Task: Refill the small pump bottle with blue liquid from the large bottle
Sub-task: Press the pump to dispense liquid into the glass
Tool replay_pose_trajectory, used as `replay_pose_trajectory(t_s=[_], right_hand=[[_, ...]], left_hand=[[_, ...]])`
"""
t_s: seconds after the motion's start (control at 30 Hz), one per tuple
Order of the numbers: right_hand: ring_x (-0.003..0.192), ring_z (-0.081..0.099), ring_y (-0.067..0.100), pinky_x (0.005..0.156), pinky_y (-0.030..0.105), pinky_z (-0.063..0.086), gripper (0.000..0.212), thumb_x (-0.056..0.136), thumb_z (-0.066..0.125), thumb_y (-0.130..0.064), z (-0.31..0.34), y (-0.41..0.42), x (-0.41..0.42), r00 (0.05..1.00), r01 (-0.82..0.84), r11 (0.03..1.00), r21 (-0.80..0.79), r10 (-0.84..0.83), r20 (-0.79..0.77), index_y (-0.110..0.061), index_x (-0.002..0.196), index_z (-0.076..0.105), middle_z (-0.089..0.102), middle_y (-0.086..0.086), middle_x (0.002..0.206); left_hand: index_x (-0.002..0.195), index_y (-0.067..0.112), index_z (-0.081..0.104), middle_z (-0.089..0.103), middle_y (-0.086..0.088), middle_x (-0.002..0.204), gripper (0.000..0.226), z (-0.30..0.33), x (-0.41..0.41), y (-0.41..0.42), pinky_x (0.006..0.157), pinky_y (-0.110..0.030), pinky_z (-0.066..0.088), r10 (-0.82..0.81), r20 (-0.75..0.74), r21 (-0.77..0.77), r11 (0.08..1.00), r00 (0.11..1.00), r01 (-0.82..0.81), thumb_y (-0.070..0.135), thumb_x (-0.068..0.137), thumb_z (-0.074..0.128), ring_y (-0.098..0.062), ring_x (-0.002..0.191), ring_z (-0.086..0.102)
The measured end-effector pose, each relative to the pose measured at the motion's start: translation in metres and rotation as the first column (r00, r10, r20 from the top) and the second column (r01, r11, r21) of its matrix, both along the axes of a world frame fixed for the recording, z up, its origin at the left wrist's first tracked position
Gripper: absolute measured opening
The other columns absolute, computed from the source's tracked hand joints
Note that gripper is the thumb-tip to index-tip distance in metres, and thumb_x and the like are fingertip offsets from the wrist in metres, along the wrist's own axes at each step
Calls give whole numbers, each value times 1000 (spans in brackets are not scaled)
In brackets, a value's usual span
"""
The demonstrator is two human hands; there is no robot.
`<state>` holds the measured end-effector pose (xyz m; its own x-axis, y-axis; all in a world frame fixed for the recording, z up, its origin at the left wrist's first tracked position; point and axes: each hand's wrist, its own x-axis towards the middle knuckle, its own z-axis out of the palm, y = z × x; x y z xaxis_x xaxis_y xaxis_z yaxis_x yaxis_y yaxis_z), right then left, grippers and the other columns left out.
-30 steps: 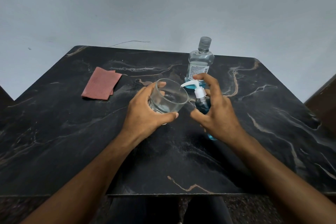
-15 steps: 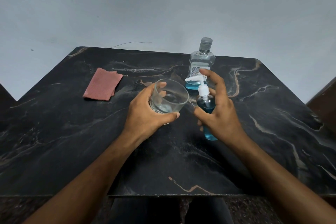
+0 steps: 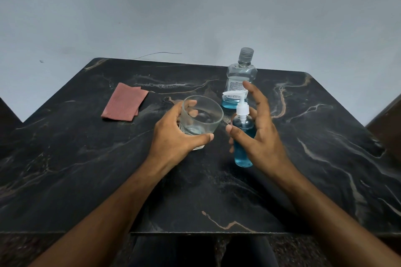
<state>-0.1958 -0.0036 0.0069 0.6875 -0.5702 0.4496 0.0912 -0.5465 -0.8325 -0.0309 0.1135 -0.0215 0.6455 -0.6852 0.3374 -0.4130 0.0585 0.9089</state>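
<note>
The small pump bottle [image 3: 243,157] stands upright on the black marble table [image 3: 86,158], nearly full of blue liquid, its white pump head pointing left. My right hand [image 3: 264,136] wraps loosely around it, thumb across the front, index finger lifted off the pump. My left hand [image 3: 173,138] grips a clear glass tumbler [image 3: 202,115], tilted toward me just left of the pump nozzle. The large clear bottle [image 3: 240,75] stands capped behind them, with a little blue liquid at its bottom.
A folded reddish cloth [image 3: 124,104] lies at the back left of the table. A grey wall rises behind the table's far edge. Dark furniture corners show at the far left and right.
My right index finger has lifted off the pump head, which has risen. The small bottle has come more upright. The glass and my left hand have barely moved.
</note>
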Motion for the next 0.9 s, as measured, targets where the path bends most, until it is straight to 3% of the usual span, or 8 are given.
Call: replay_pose_trajectory(t_s=[0.13,0.27,0.37,0.5,0.67,0.9], right_hand=[[77,72,24,70,33,61,87,92,68,-9,-5,-1,-1,1000,-1,996,88,0,3,-46,153,19,67,3,114],[82,72,25,81,44,62,79,92,68,-22,-9,0,-1,999,21,995,93,-19,-27,-40,153,22,67,1,106],[82,72,26,83,53,60,73,90,68,-27,-11,1,1,999,7,995,100,-4,-34,-38,150,27,66,-1,98],[84,71,26,84,54,59,71,89,67,-26,-11,3,4,999,-15,994,108,18,-28,-36,149,30,66,-4,96],[85,70,25,86,55,58,68,91,67,-23,-11,7,5,1000,-23,993,119,26,-17,-31,149,33,66,0,95],[88,70,22,89,52,58,64,91,67,-26,-14,7,0,999,-23,994,106,26,-33,-29,148,37,67,-2,95]], left_hand=[[128,33,61,72,14,113,86,0,1,-1,89,-17,53,23,-20,4,1000,1000,-23,49,48,86,4,108,67],[126,33,60,72,9,113,82,-3,7,-2,91,-24,56,68,-61,0,998,996,-69,44,50,90,-2,106,68],[125,33,59,72,7,113,83,-2,14,-5,93,-28,57,118,-101,1,993,988,-118,44,48,88,-6,105,69],[127,29,56,70,5,117,89,6,33,-12,95,-35,57,175,-114,31,985,978,-172,45,45,86,-12,108,68],[130,23,57,69,3,117,79,19,64,-28,80,-20,51,251,-132,69,967,959,-244,24,59,92,-12,105,68],[131,20,55,67,0,122,74,25,96,-51,73,-18,46,292,-241,100,956,925,-276,12,65,88,-10,100,64]])
